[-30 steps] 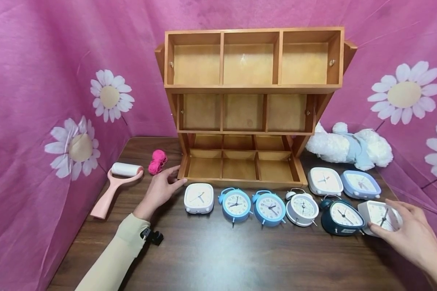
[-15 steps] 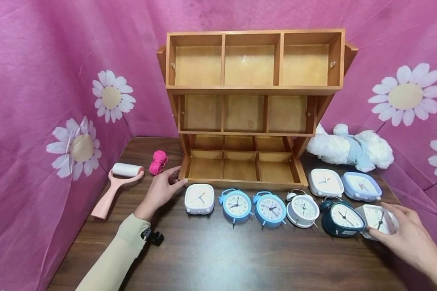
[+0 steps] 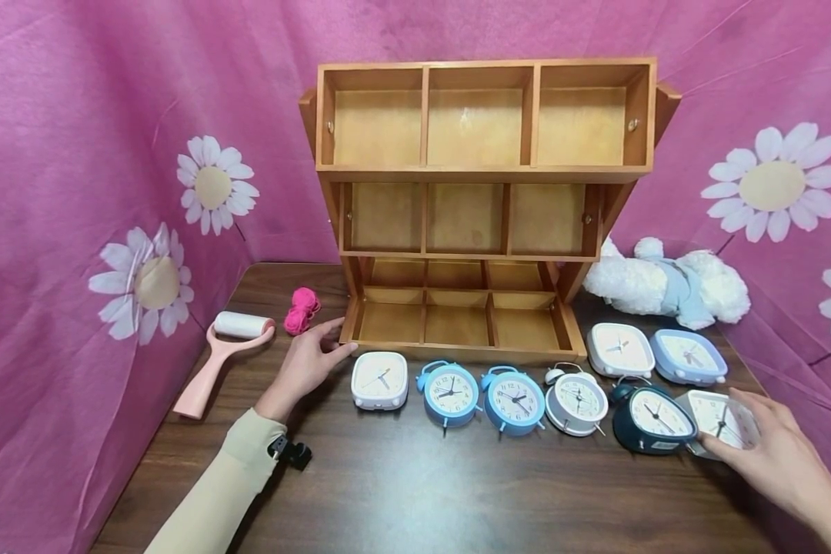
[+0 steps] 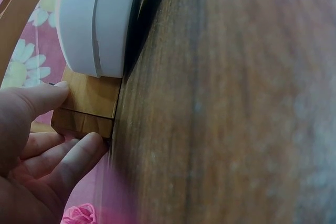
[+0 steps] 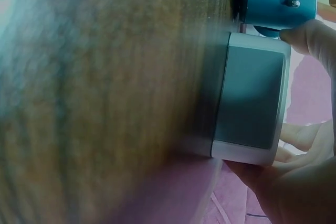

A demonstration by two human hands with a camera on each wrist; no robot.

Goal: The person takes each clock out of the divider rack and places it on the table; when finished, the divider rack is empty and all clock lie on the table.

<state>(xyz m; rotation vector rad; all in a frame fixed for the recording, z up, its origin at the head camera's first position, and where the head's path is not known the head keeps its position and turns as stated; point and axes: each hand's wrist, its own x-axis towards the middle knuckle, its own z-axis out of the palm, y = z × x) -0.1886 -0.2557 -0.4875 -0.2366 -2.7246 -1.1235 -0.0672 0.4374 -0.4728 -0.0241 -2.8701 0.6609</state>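
Observation:
My left hand [image 3: 307, 371] holds the front left corner of a tiered wooden shelf [image 3: 457, 354], thumb on its front and fingers at its side in the left wrist view. My right hand [image 3: 779, 454] grips a white square alarm clock [image 3: 715, 419] standing at the right end of a front row. Touching or nearly touching it is a dark green alarm clock [image 3: 654, 419]. Further left in that row are a white round twin-bell clock [image 3: 576, 402], two blue twin-bell clocks [image 3: 515, 400] and a white rounded-square clock [image 3: 379, 381] near my left hand.
A white clock [image 3: 620, 349] and a pale blue clock [image 3: 689, 356] lie behind the row. Behind them lies a white plush toy [image 3: 668, 281]. Left stand a pink lint roller [image 3: 215, 362] and a pink yarn skein [image 3: 301, 310]. Pink flowered cloth [image 3: 277, 154] surrounds the table [image 3: 415, 492].
My right hand has moved the white square clock slightly left, closer to the dark green clock. My left hand stays at the shelf corner. The head view has tilted slightly.

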